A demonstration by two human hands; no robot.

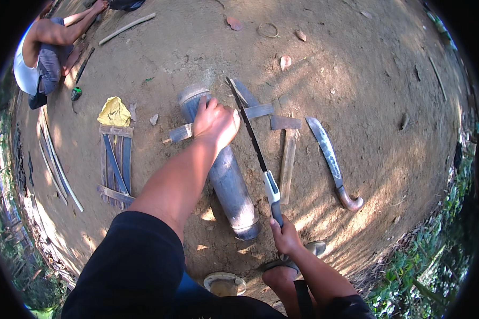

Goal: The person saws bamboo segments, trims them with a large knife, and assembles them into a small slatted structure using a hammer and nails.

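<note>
My left hand (pixel 214 123) presses down on a thin flat wooden slat (pixel 261 111) that lies across a thick grey bamboo tube (pixel 230 186) on the dirt ground. A hand saw (pixel 253 139) with a long dark blade is gripped at its handle by my right hand (pixel 283 236). The blade runs up and away from me, crossing the slat just right of my left hand. My foot in a sandal (pixel 282 271) rests below the right hand.
A curved machete (pixel 332 162) with a wooden handle and a wooden mallet (pixel 287 154) lie right of the saw. A small slat frame (pixel 114 165) and yellow cloth (pixel 114 112) lie to the left. Another person (pixel 42 53) sits at the far upper left. A bowl (pixel 224 283) sits near my feet.
</note>
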